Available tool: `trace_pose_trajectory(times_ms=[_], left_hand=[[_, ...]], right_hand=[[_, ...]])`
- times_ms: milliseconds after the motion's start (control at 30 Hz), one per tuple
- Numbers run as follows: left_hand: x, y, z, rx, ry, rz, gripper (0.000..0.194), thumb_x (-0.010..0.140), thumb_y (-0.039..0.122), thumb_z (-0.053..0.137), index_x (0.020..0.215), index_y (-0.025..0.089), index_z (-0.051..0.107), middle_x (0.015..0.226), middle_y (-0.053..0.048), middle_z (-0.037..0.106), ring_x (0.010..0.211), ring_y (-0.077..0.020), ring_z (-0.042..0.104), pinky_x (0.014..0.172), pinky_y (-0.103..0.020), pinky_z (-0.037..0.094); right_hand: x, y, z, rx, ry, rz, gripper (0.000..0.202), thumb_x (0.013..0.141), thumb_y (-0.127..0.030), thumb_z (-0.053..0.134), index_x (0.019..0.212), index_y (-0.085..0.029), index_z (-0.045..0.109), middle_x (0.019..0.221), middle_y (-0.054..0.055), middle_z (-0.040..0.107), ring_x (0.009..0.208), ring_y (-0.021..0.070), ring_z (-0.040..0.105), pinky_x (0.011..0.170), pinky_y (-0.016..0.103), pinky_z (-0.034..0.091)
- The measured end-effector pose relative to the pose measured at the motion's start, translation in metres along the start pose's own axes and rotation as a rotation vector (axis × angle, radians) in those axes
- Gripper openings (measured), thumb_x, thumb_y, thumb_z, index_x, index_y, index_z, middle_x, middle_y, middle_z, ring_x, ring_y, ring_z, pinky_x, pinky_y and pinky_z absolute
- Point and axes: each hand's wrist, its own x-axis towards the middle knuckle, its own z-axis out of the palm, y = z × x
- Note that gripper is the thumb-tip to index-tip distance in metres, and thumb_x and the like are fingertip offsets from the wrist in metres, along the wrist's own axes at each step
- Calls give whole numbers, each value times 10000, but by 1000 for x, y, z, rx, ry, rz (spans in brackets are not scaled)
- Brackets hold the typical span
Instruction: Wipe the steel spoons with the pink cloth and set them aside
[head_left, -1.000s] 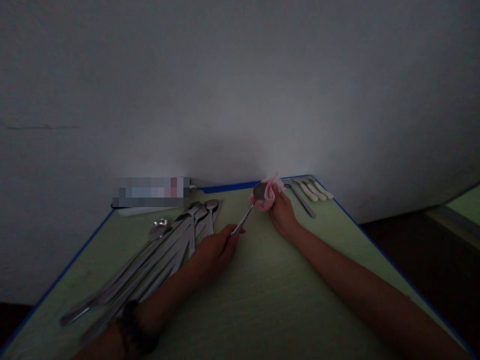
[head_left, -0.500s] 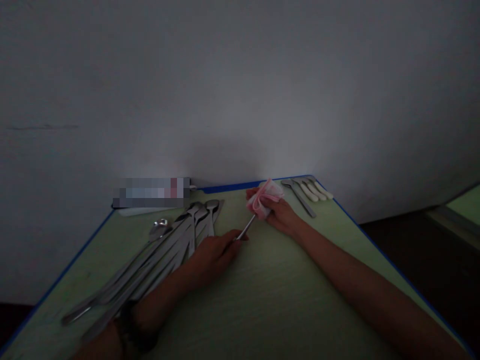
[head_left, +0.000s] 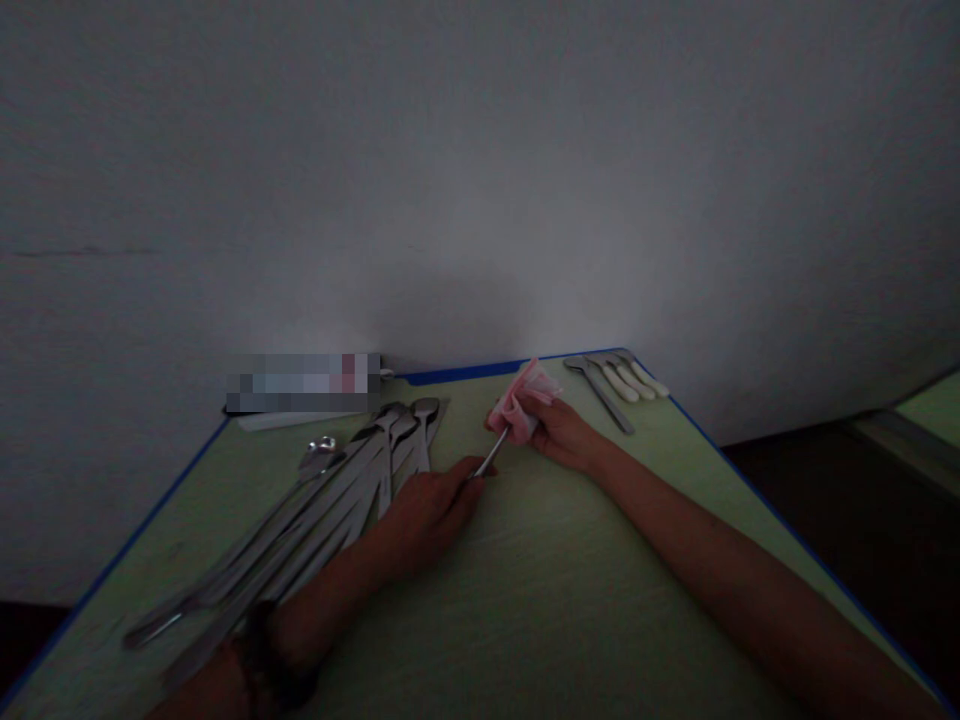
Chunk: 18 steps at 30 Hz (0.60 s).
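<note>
My left hand [head_left: 439, 505] is closed on the handle of a thin metal utensil [head_left: 491, 453], which slants up to the right. Its far end is hidden in a pink and white cloth [head_left: 523, 400]. My right hand [head_left: 559, 430] grips that cloth around the utensil's end. Beside and partly under my left arm lies a pile of long metal cutlery [head_left: 322, 510], with several spoon heads at its far end. On the far right, a metal spoon [head_left: 600, 393] lies next to several utensils with white handles [head_left: 621, 383].
A blurred-out box-like object [head_left: 304, 385] lies at the back left, on something white. The green table [head_left: 570, 600] has a blue edge and stands against a grey wall [head_left: 480, 180]. Part of another green surface [head_left: 934, 415] shows at the far right.
The cloth has shifted slightly and is bunched differently around the utensil, in my right hand. My left hand has barely moved and keeps its hold.
</note>
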Motion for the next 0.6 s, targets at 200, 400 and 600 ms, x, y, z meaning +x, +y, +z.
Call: trace_pose_trajectory(times_ms=[200,400,600], left_hand=[[0,3,-3,-38,-16,-3,343,955,330,276,1143,192,527,825,-46,679,739,-190,645,637,-262,441],[1,2,-3,9,-16,-1,358,957,335,265,1139,174,528,754,-40,665,683,-188,639,608,-263,433],[1,2,0,42,4,11,321,961,328,279,1129,193,516,865,-50,689,732,-189,658,640,-274,447]], right_hand=[[-5,-2,2,-9,-94,-12,300,730,-440,661,808,-151,646,783,59,685,782,187,626,794,357,503],[-6,-2,0,0,-93,-8,230,655,-234,721,861,-147,663,832,48,697,809,174,637,896,352,459],[-3,0,-2,-23,-70,-52,188,672,-229,709,834,-138,680,841,60,699,793,171,630,833,320,479]])
